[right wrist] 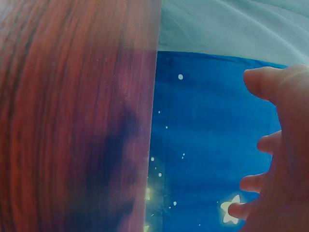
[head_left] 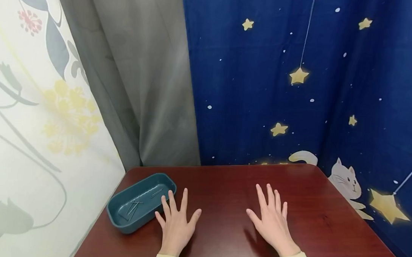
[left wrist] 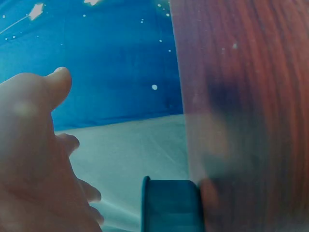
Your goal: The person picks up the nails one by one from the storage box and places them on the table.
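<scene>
My left hand hovers palm down over the table with its fingers spread, holding nothing. Its fingertips overlap the near right edge of a teal oblong tray in the head view. Inside that tray lie several thin, pale, needle-like sticks, most bunched at the left end and a few farther right. My right hand, also spread and holding nothing, is above the table's right half with a shadow below it. The left wrist view shows the left thumb and fingertips beside the tray's end.
The dark red wooden table has rounded far corners. Behind it hang a grey curtain and a blue star-patterned curtain. A white flower-printed cloth borders the left side, close to the tray.
</scene>
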A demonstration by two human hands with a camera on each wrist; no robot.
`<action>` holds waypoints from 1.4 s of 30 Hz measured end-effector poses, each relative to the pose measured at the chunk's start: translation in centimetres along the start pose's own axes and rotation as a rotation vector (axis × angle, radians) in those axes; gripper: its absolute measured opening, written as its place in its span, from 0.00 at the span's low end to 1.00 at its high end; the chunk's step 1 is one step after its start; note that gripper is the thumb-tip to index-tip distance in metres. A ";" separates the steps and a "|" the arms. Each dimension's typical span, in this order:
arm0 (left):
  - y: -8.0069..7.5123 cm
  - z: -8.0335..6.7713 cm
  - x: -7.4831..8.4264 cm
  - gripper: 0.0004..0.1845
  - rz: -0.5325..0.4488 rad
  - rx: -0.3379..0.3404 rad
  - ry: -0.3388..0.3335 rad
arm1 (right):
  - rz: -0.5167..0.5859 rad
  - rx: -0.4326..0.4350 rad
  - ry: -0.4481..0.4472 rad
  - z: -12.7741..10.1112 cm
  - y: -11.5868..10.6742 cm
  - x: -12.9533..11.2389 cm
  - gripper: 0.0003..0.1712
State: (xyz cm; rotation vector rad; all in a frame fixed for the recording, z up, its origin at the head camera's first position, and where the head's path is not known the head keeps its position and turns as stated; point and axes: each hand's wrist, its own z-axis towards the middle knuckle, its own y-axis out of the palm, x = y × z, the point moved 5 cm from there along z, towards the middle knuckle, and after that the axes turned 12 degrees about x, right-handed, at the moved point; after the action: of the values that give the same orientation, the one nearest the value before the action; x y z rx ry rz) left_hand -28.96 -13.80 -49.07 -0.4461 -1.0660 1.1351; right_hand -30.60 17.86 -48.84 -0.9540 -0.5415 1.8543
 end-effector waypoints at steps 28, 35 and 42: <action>-7.8 3.0 -5.4 0.52 0.103 0.155 0.061 | 0.078 -0.096 -0.282 8.1 3.5 -7.5 0.48; -8.8 2.9 -7.6 0.53 0.108 0.159 0.022 | 0.083 -0.166 -0.343 9.4 6.0 -9.8 0.47; -9.7 2.6 -9.6 0.53 0.124 0.147 -0.026 | 0.108 -0.239 -0.420 9.9 8.1 -13.0 0.46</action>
State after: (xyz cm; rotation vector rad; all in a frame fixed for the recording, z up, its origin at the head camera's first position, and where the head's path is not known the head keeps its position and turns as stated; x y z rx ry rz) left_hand -26.52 -26.83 -44.89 -0.3858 -0.9804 1.3228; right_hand -39.78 2.93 -43.70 -0.7556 -1.0000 2.1348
